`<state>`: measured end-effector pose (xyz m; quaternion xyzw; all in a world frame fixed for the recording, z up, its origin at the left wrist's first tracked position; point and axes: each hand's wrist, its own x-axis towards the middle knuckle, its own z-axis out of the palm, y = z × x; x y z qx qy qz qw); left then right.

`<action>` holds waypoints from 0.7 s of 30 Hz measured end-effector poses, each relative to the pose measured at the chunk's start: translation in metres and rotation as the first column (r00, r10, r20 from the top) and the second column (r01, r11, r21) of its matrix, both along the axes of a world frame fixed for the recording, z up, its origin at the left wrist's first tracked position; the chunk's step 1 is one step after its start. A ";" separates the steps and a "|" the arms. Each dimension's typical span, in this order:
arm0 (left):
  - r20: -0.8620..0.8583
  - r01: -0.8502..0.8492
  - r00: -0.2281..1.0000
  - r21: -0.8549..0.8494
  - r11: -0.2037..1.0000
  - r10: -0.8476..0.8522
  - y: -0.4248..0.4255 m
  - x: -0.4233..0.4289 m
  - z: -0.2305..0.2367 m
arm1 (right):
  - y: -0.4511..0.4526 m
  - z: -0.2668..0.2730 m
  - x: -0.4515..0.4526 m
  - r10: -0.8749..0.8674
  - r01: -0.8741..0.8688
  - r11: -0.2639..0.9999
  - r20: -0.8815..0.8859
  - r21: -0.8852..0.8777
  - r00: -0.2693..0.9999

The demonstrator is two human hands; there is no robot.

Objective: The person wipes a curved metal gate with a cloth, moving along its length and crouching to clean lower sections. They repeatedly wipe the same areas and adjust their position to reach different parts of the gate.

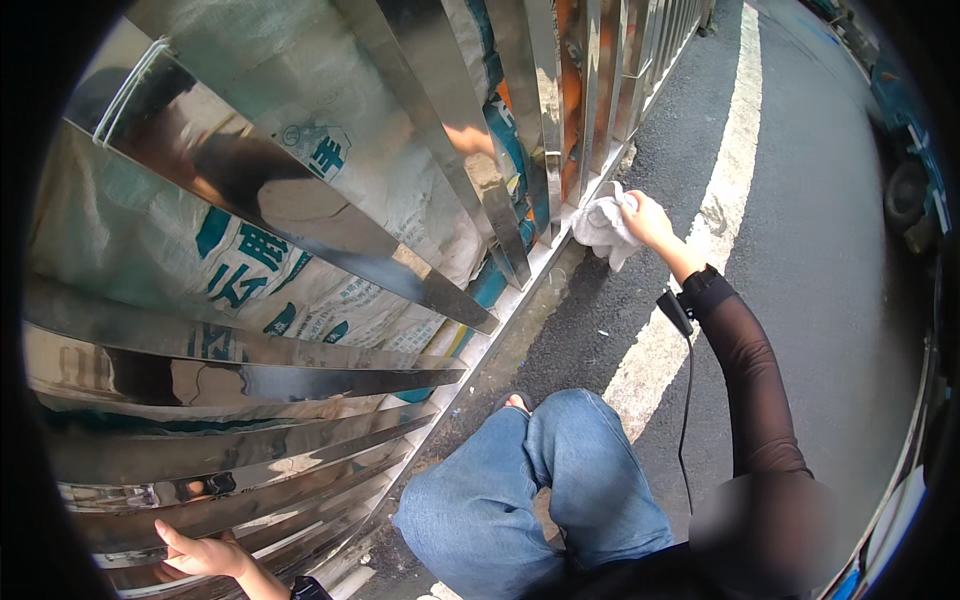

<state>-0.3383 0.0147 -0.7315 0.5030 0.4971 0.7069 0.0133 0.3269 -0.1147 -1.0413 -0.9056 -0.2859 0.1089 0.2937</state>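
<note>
My right hand [646, 222] grips a crumpled white cloth [604, 225]. The cloth touches or hangs just beside the bottom rail [517, 289] of a polished metal fence, low over the asphalt. At the lower left, my left hand [201, 553] is up against the fence's shiny flat bars [315, 450], thumb raised. Its other fingers are partly hidden, so whether they close around a bar is unclear. Behind the bars stand large whitish woven sacks [375, 202] with green printing.
A white painted line [660, 337] runs along the asphalt [810, 247]. My bent knees in jeans [525, 480] are between my arms. A cable [684, 427] hangs from a black device [675, 312] at my right wrist. White ties [131, 90] wrap one bar. A vehicle's wheel [906, 193] shows at far right.
</note>
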 end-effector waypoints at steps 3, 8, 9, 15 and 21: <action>0.064 -0.022 0.998 -0.040 0.999 0.024 0.007 -0.009 -0.001 | -0.010 0.088 0.030 -0.048 0.027 0.956 0.065 0.292 0.997; -0.013 0.093 0.996 0.079 0.993 -0.092 0.012 -0.012 0.000 | 0.030 0.199 0.034 -0.119 -0.374 0.664 0.586 0.647 0.801; -0.001 0.069 0.998 0.058 0.996 -0.069 0.012 -0.011 0.000 | 0.047 0.202 0.031 -0.150 -0.401 0.634 0.614 0.661 0.775; 0.056 0.015 0.998 -0.025 1.000 -0.014 0.007 -0.010 0.002 | 0.115 0.055 0.005 -0.399 -0.010 0.735 0.444 0.678 0.802; 0.050 -0.048 0.998 0.066 0.997 0.044 0.014 -0.014 0.003 | 0.046 -0.105 -0.036 0.185 -0.189 0.970 -0.042 -0.150 0.982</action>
